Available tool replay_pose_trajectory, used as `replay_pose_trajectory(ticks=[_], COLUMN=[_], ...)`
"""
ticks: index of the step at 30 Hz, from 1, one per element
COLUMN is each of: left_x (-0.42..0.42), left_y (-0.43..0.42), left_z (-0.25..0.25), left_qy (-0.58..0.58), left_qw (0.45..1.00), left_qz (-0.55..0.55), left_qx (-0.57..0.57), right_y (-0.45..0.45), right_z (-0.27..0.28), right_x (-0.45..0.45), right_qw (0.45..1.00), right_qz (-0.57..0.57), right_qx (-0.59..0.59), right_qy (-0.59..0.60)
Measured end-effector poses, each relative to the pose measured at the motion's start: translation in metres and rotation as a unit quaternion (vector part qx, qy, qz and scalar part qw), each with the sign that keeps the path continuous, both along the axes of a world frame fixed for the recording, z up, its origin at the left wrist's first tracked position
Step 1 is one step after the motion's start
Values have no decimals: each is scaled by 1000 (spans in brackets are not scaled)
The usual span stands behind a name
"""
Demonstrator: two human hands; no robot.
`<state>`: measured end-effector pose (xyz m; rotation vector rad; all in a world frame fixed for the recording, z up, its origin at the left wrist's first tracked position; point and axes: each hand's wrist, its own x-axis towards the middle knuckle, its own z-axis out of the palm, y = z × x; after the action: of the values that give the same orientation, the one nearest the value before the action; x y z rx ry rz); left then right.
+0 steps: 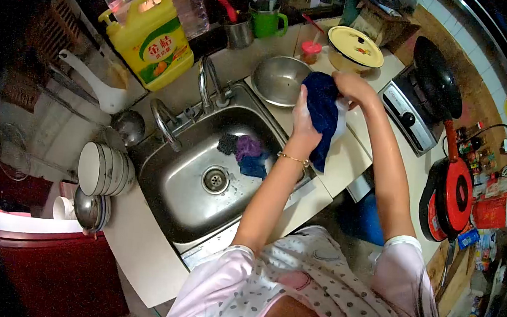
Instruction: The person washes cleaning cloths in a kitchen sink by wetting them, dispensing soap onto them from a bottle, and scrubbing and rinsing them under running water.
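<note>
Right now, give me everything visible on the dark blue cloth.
The dark blue cloth looks like soft fabric, bunched at the top, its lower end hanging to a narrow tip. The left hand grips its left side; the right hand is at its upper right edge, its grip partly hidden. Whitish patch alongside, possibly suds. Contact with the counter is unclear.

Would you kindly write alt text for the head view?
A person's left hand and right hand hold a dark blue cloth near a metal bowl. Black, purple and blue fabric lies by the drain of a metal sink.
</note>
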<state>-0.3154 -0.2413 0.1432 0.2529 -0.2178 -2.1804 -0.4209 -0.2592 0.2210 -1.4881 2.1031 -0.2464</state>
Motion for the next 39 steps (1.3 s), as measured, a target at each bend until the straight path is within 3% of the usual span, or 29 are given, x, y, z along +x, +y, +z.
replay_pose_trajectory(ticks=[1,3,7,10,13,16,19,21,27,31,33,35,37,39], left_x=[-4,-8,-14,-29,-29,-28,-33,-39,-51,-42,-44,-45,-49,-53], left_y=[-3,-6,-12,-27,-40,-46,-51,-55,-65,-53,-60,-61,-64,-65], left_z=[2,2,1,0,3,8,6,2,-16,1,-4,-8,-16,-23], left_qy=[14,25,20,-17,-91,-59,-126,-138,-222,-173,-215,-199,-184,-240], left_qw=[1000,999,999,999,996,998,991,989,975,984,973,976,979,970], left_qz=[12,6,31,48,20,-23,-46,-50,-28,-49,-86,-86,-89,-44], left_qx=[-4,22,4,-3,14,2,20,12,5,-6,22,19,16,-9], right_y=[2,6,-2,-6,-13,-11,-10,-9,-15,-11,-24,-23,-22,-18], right_z=[1,1,-4,-4,-6,-12,-15,-13,-33,-23,-39,-39,-36,-26], right_x=[4,7,-8,-4,-6,-6,-7,-8,-15,-16,-29,-28,-21,-11], right_qw=[1000,983,973,971,992,982,979,988,984,988,977,980,983,991], right_qz=[-1,-133,-118,-170,-55,-73,-31,-25,-68,-23,-39,-32,-50,-49], right_qx=[-3,-28,36,-24,-110,-172,-201,-140,-138,-68,-186,-173,-175,-121], right_qy=[2,-122,-195,-165,-14,-26,31,61,86,135,-96,-92,-10,41])
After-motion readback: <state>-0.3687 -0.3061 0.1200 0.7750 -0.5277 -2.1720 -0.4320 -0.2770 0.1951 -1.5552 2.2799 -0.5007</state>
